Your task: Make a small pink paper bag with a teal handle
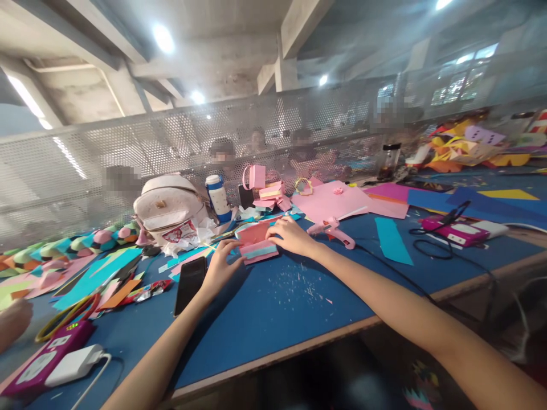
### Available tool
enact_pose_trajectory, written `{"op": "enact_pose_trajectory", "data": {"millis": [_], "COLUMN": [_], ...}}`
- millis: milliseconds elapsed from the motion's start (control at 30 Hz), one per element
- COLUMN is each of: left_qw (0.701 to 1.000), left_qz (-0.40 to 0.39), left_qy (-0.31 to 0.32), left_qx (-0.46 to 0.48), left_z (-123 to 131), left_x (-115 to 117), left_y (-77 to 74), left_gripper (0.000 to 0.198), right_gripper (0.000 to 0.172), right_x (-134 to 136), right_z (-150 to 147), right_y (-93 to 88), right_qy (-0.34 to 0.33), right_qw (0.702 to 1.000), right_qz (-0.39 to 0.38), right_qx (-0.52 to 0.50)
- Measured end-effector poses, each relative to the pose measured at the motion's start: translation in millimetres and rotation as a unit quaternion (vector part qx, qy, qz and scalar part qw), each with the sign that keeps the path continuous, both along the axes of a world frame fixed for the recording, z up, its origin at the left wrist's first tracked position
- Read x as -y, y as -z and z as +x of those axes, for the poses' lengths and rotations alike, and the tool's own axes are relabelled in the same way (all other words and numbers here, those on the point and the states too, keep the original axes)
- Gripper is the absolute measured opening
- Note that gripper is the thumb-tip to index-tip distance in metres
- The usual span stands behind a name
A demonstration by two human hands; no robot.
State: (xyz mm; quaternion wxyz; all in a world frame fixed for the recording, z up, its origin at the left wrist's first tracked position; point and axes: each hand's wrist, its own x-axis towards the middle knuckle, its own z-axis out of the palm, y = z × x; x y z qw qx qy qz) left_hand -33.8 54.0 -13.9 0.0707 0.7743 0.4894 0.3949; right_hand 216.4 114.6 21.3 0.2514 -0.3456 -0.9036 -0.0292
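Between my two hands, on the blue table, is a piece of pink folded paper [259, 251] shaped like a small open box, with a light blue strip along its front. My left hand [221, 266] holds its left side, thumb low and fingers bent toward the upper edge. My right hand [291, 236] grips the right side, with fingers curled over the edge; the fingertips are partly hidden. Right of that hand lies a pink glue gun [331, 229], its black cord trailing off. A black phone [190, 286] rests beside my left wrist.
Behind stand a white backpack [171, 199], a bottle [217, 198] and pink paper boxes [269, 191]. Pink sheets [329, 202] and a blue strip [393, 240] lie right. Purple power strips [455, 229] sit at both sides. Another person's hand [15, 324] shows far left.
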Motion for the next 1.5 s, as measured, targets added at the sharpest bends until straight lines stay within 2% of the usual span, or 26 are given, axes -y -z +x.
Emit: {"op": "enact_pose_trajectory", "data": {"millis": [100,167,233,367,633,767,867,967,1067,1233,1367,1500], "left_qw": [0.988,0.958,0.929,0.911,0.921,0.939,0.967,0.992,0.998,0.998,0.988,0.983], "left_qz": [-0.027,-0.061,-0.105,-0.168,-0.160,-0.098,-0.057,-0.026,-0.017,-0.003,0.031,0.038], "left_qy": [-0.124,-0.212,-0.252,-0.245,-0.227,-0.205,-0.169,-0.102,-0.062,-0.003,0.086,0.148], "left_qx": [-0.088,-0.182,-0.248,-0.285,-0.274,-0.256,-0.184,-0.075,-0.024,-0.056,-0.122,-0.102], "left_z": [0.9,1.4,2.0,4.6,6.8,3.0,0.1,-1.7,-1.0,9.1,22.8,30.4], "left_x": [8.3,15.3,20.9,24.7,23.0,18.1,12.3,7.5,6.3,13.6,21.5,22.9], "left_y": [-1.5,-3.1,-4.4,-6.3,-6.2,-0.7,2.2,0.7,-4.5,-10.6,-8.8,-3.8], "left_gripper": [0.036,0.047,0.057,0.059,0.057,0.051,0.046,0.030,0.012,0.013,0.023,0.037], "right_gripper": [0.012,0.012,0.012,0.012,0.012,0.012,0.011,0.011,0.011,0.011,0.012,0.018], "right_x": [2.2,2.8,2.8,2.8,4.5,4.0,4.0,5.8,8.5,11.0,10.9,10.5], "right_z": [-0.1,-0.3,-0.6,-1.1,-1.7,-1.7,-1.5,-1.6,-2.4,-5.1,-5.9,-6.6], "right_y": [-2.5,-2.3,-1.3,0.0,-1.5,0.2,1.5,1.9,1.8,3.7,6.0,6.8], "right_qy": [0.024,0.032,0.036,0.043,0.027,0.016,0.012,0.011,0.007,0.008,0.010,0.005], "right_qw": [0.999,0.999,0.999,0.998,0.999,0.999,0.999,1.000,1.000,0.999,0.999,0.999], "right_qz": [0.020,0.028,0.033,0.040,0.035,0.026,0.018,0.010,0.002,-0.007,-0.010,-0.015], "right_qx": [-0.001,0.003,0.006,0.007,0.021,0.026,0.028,0.027,0.030,0.040,0.043,0.044]}}
